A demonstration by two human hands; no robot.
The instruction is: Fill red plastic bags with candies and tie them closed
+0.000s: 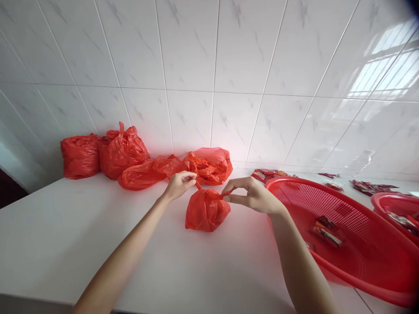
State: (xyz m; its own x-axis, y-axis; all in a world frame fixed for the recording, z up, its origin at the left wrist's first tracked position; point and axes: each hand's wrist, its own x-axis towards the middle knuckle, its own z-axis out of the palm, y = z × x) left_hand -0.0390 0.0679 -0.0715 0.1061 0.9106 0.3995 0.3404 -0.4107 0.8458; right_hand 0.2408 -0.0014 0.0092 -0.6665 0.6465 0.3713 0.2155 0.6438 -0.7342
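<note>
A small red plastic bag (207, 213), filled and gathered at its neck, sits on the white counter (157, 261) in front of me. My left hand (180, 184) pinches one twisted end of the bag, up and to the left of its neck. On the other side, my right hand (250, 194) pinches the opposite end between thumb and fingers. The bag's contents are hidden by the plastic. Just behind it lies a crumpled red plastic bag (211, 165) against the wall.
Two full red bags (80, 155) stand at the back left, beside a loose, flattened red bag (147, 172). At right is a large red plastic basket (347, 200) with a few packets (325, 231). Snack packets (268, 174) lie behind it; a second red basket (393, 200) stands far right.
</note>
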